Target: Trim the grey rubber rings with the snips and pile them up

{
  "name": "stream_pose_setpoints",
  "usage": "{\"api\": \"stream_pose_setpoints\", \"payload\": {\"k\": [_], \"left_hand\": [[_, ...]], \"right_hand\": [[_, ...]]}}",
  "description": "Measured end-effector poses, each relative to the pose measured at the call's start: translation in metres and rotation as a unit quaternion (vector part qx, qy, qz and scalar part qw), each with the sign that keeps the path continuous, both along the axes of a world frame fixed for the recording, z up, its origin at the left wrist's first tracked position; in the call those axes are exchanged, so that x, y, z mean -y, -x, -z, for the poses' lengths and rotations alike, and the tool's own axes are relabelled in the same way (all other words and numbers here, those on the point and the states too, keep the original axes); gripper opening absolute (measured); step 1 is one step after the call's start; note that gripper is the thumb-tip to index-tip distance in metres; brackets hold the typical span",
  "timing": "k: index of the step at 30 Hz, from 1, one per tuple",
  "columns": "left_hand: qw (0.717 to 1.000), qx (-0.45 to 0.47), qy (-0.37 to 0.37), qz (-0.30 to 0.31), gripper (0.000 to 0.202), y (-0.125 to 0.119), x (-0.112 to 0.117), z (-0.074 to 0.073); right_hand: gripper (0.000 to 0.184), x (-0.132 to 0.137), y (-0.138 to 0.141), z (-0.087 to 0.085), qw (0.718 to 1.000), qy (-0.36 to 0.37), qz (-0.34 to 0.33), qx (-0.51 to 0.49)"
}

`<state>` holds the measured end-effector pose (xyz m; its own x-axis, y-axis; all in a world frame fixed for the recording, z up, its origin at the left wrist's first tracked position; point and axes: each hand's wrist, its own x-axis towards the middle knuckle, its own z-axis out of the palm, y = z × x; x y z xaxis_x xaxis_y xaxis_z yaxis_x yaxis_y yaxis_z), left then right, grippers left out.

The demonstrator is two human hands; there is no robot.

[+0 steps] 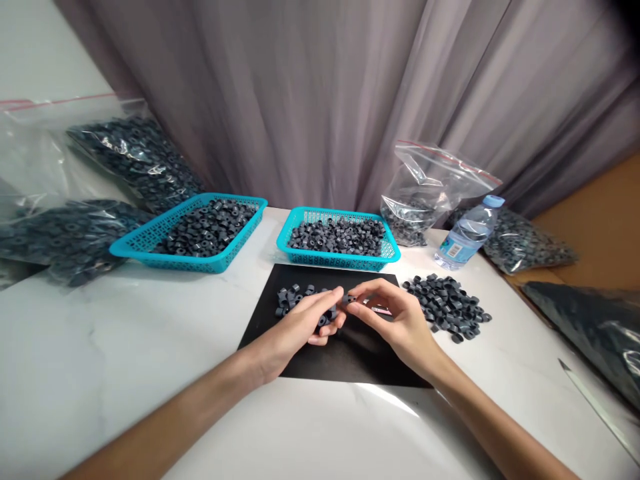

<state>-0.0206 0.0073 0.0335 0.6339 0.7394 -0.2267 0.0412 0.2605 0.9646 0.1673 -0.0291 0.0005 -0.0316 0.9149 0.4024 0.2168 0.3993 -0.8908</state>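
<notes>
Over a black mat point(320, 360), my left hand point(313, 317) is curled round several small dark grey plastic pieces with holes, like short caps. Between thumb and fingertips, my right hand point(395, 313) pinches one dark grey cap point(349, 299), close to the left fingertips. A small pile of dark grey caps point(287, 298) lies on the mat behind the left hand. Partly hidden by the right hand, a small pinkish object point(381, 310) rests on the mat; its kind cannot be made out. Right of the mat, loose grey caps point(450, 307) lie heaped on the white table.
Two blue baskets point(223, 263) point(340, 261) of grey pieces stand behind the mat. Clear bags point(135, 160) of pieces sit at left; another open bag point(410, 217) and a water bottle point(465, 233) stand at right. A pointed strip point(595, 403) lies near the right edge.
</notes>
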Motion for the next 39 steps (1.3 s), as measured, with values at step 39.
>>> {"api": "stream_pose_setpoints", "payload": {"k": [39], "left_hand": [[0.995, 0.028, 0.094, -0.024, 0.036, -0.0003, 0.0008, -0.0012]], "right_hand": [[0.023, -0.0021, 0.0040, 0.0040, 0.996, 0.053, -0.008, -0.065]]}}
